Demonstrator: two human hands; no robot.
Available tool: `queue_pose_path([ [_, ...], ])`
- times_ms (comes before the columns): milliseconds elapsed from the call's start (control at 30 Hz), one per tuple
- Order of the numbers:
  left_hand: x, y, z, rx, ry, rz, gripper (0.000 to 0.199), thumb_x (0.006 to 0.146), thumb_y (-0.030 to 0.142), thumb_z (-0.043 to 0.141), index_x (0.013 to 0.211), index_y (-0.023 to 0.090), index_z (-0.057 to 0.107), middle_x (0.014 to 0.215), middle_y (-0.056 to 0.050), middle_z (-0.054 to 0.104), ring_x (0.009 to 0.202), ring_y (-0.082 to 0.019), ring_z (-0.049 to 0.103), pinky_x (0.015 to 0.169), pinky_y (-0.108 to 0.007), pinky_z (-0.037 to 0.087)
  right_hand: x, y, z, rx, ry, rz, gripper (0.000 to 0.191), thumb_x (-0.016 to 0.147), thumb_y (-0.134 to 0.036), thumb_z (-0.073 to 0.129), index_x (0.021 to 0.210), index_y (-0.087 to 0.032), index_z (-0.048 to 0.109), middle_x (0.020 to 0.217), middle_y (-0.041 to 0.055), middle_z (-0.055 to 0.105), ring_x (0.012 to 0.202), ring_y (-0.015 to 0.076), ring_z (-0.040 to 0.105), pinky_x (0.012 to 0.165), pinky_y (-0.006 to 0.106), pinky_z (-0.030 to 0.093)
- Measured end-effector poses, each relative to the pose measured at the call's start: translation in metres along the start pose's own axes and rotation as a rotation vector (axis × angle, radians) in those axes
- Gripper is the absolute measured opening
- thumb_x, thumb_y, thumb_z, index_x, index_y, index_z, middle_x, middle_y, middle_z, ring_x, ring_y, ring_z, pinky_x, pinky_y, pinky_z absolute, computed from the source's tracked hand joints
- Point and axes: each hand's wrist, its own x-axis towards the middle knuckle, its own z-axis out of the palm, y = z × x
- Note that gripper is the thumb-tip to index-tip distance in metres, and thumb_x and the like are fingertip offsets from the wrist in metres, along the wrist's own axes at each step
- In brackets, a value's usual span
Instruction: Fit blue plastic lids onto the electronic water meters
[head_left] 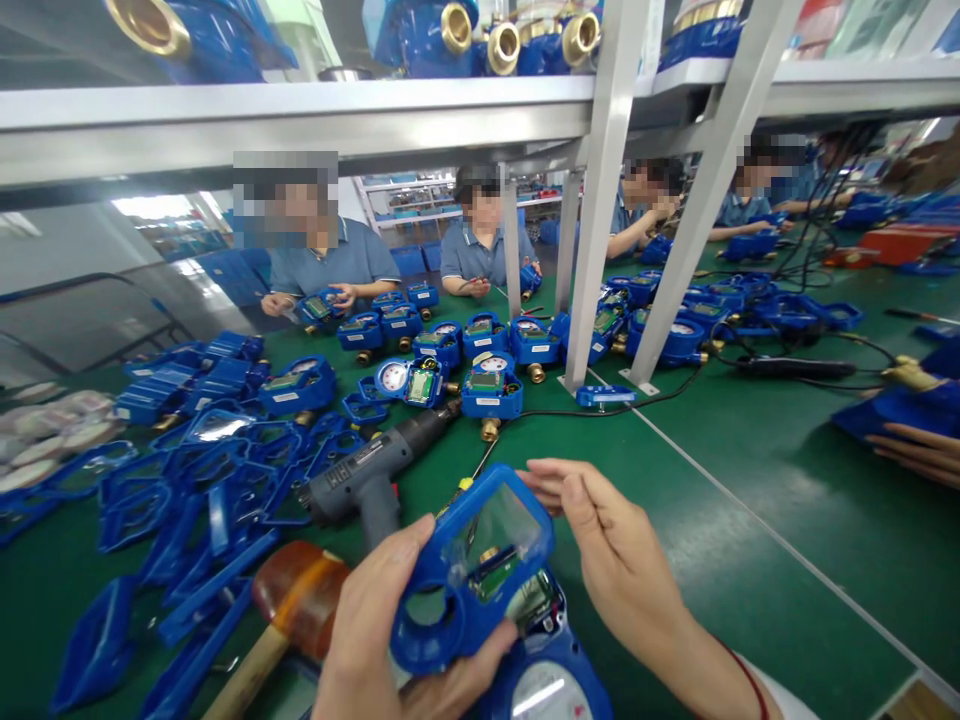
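My left hand [379, 630] grips a blue plastic meter cover [469, 565] with a clear window, held tilted over a blue water meter [544, 670] at the bottom edge. My right hand [611, 555] touches the cover's upper right edge with its fingertips. Through the window I see a green circuit board inside the meter. A grey electric screwdriver [375, 470] lies on the green table just beyond my hands. A rubber mallet [289, 610] with a wooden handle lies to the left.
A heap of blue covers [195, 470] fills the left side. Several blue meters [487, 385] stand in rows further back. Metal shelf posts [600, 200] rise mid-table. Several people in blue shirts sit opposite. Another person's hand [919, 450] rests at right.
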Motion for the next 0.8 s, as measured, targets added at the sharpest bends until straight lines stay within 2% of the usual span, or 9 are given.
queue_pose_path([
  [100, 0.008, -0.006, -0.012, 0.02, -0.004, 0.018, 0.074, 0.051, 0.039, 0.087, 0.116, 0.023, 0.053, 0.117, -0.006, 0.058, 0.111, -0.029, 0.053, 0.101, -0.035, 0.039, 0.0, 0.006, -0.002, -0.018, -0.027, -0.006, 0.025, 0.097, -0.037, 0.044, 0.115, -0.025, 0.056, 0.112, 0.0032, 0.066, 0.103, 0.0155, 0.062, 0.09, 0.031, 0.05],
  [167, 0.011, -0.012, -0.022, -0.061, 0.023, -0.056, 0.077, 0.056, 0.039, 0.085, 0.123, 0.027, 0.047, 0.123, -0.003, 0.054, 0.119, -0.026, 0.048, 0.096, -0.028, 0.043, -0.002, 0.013, -0.004, -0.042, -0.056, 0.003, 0.025, 0.097, -0.037, 0.045, 0.116, -0.024, 0.055, 0.113, 0.004, 0.065, 0.106, 0.0163, 0.06, 0.091, 0.033, 0.048],
  [233, 0.011, -0.024, -0.031, -0.139, 0.018, -0.168, 0.069, 0.064, 0.042, 0.079, 0.124, 0.029, 0.046, 0.125, -0.001, 0.055, 0.122, -0.022, 0.047, 0.084, -0.018, 0.048, -0.007, 0.022, -0.006, -0.045, -0.078, 0.036, 0.026, 0.097, -0.038, 0.043, 0.117, -0.025, 0.054, 0.114, 0.004, 0.064, 0.107, 0.0168, 0.059, 0.093, 0.035, 0.046],
  [300, 0.009, -0.039, -0.038, -0.171, -0.017, -0.228, 0.061, 0.067, 0.045, 0.075, 0.12, 0.028, 0.051, 0.121, 0.0, 0.058, 0.115, -0.019, 0.053, 0.073, -0.012, 0.05, -0.013, 0.033, -0.006, -0.049, -0.105, 0.083, 0.028, 0.097, -0.04, 0.043, 0.119, -0.026, 0.052, 0.116, 0.0037, 0.063, 0.109, 0.0177, 0.057, 0.095, 0.038, 0.044],
  [367, 0.004, -0.054, -0.041, -0.168, -0.055, -0.175, 0.06, 0.065, 0.044, 0.077, 0.117, 0.025, 0.054, 0.118, -0.002, 0.061, 0.107, -0.02, 0.059, 0.072, -0.013, 0.053, -0.021, 0.042, -0.006, -0.059, -0.143, 0.128, 0.03, 0.096, -0.042, 0.044, 0.12, -0.027, 0.052, 0.119, 0.0034, 0.062, 0.113, 0.0191, 0.055, 0.099, 0.041, 0.041],
  [433, -0.001, -0.065, -0.04, -0.138, -0.089, -0.093, 0.059, 0.064, 0.04, 0.078, 0.116, 0.023, 0.055, 0.116, -0.004, 0.063, 0.102, -0.02, 0.063, 0.075, -0.016, 0.055, -0.028, 0.048, -0.003, -0.073, -0.191, 0.169, 0.032, 0.095, -0.043, 0.046, 0.122, -0.028, 0.051, 0.124, 0.0036, 0.059, 0.118, 0.0207, 0.052, 0.103, 0.044, 0.039],
  [533, -0.01, -0.067, -0.032, -0.13, -0.118, -0.025, 0.055, 0.069, 0.034, 0.075, 0.118, 0.023, 0.054, 0.116, -0.005, 0.063, 0.103, -0.02, 0.064, 0.078, -0.018, 0.056, -0.038, 0.053, 0.001, -0.06, -0.254, 0.216, 0.039, 0.092, -0.041, 0.05, 0.129, -0.029, 0.046, 0.132, 0.0042, 0.053, 0.123, 0.0223, 0.048, 0.105, 0.046, 0.038],
  [700, -0.025, -0.057, -0.01, -0.209, -0.155, -0.039, 0.063, 0.063, 0.032, 0.08, 0.12, 0.024, 0.053, 0.12, -0.007, 0.061, 0.108, -0.024, 0.061, 0.085, -0.026, 0.056, -0.046, 0.057, 0.004, 0.107, -0.335, 0.295, 0.052, 0.09, -0.037, 0.056, 0.137, -0.029, 0.036, 0.14, 0.0057, 0.046, 0.126, 0.0225, 0.047, 0.108, 0.046, 0.037],
  [800, -0.032, -0.061, -0.002, -0.18, -0.226, -0.029, 0.064, 0.065, 0.033, 0.079, 0.122, 0.026, 0.051, 0.123, -0.007, 0.059, 0.112, -0.024, 0.059, 0.091, -0.03, 0.053, -0.048, 0.06, 0.004, 0.189, -0.348, 0.313, 0.056, 0.089, -0.037, 0.058, 0.139, -0.029, 0.034, 0.141, 0.006, 0.044, 0.126, 0.0224, 0.046, 0.11, 0.045, 0.036],
])
